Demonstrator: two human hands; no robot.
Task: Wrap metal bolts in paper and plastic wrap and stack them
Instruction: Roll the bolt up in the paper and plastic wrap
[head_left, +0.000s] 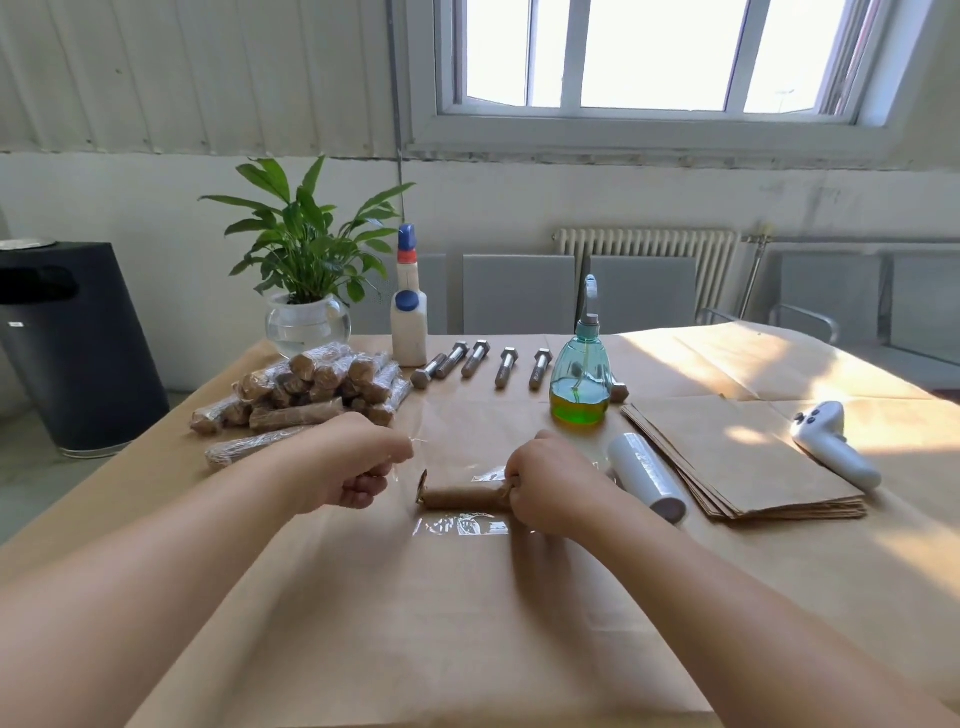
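A paper-wrapped bolt (462, 496) lies crosswise on a sheet of clear plastic wrap (460, 525) at the table's middle. My right hand (553, 488) grips its right end. My left hand (358, 462) is to the bolt's left, fingers pinched on an edge of the plastic wrap. A pile of wrapped bolts (311, 387) is stacked at the back left. Several bare metal bolts (478, 358) lie in a row at the back. A roll of plastic wrap (647, 475) lies right of my right hand, beside a stack of brown paper sheets (737, 457).
A green-liquid spray bottle (581, 384) stands behind my right hand. A white glue bottle (409, 312) and a potted plant (306, 306) stand at the back. A white controller (831, 441) lies at the right. Brown paper covers the table (467, 623).
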